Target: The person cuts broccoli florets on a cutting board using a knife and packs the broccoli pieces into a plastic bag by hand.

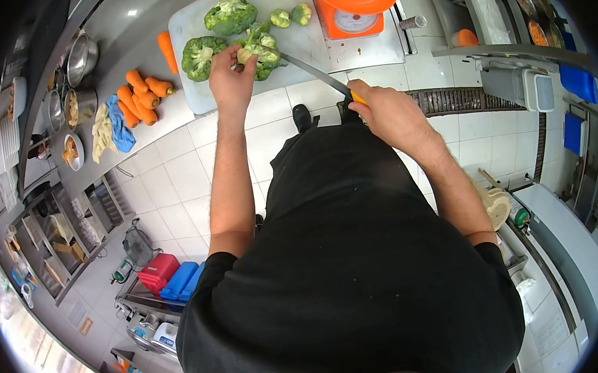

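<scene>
My right hand is wrapped round the yellow handle of a long kitchen knife. The blade reaches left over the white cutting board, and its tip meets a cut head of broccoli. Thumb and fingers of my left hand grip that same broccoli from its near left side. Two more broccoli heads lie on the board: one left broccoli head beside my left fingers and one far broccoli head. Two small trimmed green pieces sit to the right of them.
An orange kitchen scale with a bowl stands right of the board. Several carrots lie on the steel counter to the left, near a yellow cloth and a blue cloth. Metal bowls are farther left. Tiled floor lies below.
</scene>
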Demonstrator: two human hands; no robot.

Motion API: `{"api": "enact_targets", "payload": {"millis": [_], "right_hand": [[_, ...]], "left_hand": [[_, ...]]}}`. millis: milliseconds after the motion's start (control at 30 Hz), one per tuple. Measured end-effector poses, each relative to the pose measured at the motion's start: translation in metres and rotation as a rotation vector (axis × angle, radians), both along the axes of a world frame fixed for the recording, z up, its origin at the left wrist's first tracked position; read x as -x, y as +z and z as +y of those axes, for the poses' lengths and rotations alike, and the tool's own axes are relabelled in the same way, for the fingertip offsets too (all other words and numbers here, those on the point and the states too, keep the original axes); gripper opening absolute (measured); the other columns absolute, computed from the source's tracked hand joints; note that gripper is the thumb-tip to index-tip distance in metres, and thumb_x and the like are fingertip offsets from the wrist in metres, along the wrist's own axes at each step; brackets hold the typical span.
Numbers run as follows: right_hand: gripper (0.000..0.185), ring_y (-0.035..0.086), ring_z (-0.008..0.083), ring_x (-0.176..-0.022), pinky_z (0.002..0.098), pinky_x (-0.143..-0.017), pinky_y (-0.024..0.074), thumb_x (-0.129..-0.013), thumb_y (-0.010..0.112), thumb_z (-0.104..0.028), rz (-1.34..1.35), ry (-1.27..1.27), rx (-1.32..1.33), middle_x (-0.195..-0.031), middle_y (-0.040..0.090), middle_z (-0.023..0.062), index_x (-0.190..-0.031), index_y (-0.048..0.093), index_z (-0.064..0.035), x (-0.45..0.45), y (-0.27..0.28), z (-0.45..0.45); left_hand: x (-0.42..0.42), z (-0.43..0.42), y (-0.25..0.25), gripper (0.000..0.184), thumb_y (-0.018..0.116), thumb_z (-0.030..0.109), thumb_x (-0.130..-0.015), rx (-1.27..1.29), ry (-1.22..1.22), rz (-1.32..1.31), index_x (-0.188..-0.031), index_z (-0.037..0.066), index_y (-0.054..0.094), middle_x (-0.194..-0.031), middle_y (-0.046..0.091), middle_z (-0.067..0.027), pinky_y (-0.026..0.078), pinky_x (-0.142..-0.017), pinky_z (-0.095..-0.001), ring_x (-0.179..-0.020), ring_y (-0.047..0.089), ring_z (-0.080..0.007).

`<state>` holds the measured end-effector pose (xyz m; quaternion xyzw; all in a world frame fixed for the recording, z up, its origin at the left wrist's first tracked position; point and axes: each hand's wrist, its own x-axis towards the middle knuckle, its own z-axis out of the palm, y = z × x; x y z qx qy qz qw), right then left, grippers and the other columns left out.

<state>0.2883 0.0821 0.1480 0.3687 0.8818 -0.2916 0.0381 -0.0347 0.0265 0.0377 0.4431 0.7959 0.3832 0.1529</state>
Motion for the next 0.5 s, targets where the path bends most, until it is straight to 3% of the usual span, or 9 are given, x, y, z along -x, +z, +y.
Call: {"api": "enact_targets", "payload": {"millis": [133,500], "right_hand": [[0.026,0.074,0.0446,-0.083,0.0562,-0.072,0.0577,-0.107,0.066,-0.026,-0.025,-0.005,0.007,-0.082,0.073,0.0215,-0.118,0.056,-0.0033,0.003,0.006,0.000],[0.027,0.074,0.0439,-0.086,0.0554,-0.075,0.0581,-0.108,0.064,-0.024,-0.067,0.007,-0.016,-0.086,0.074,0.0213,-0.123,0.057,-0.0029,0.009,0.015,-0.008]], "left_hand": [[0.000,0.001,-0.002,0.046,0.090,0.012,-0.088,-0.049,0.018,-0.033,-0.128,-0.001,0.072,-0.121,0.070,-0.0153,0.068,-0.086,-0.0361,-0.108,0.075,-0.0257],[-0.002,0.002,0.000,0.043,0.089,0.013,-0.089,-0.042,0.002,-0.002,-0.127,0.001,0.072,-0.119,0.071,-0.0139,0.068,-0.086,-0.0358,-0.105,0.076,-0.0247]]}}
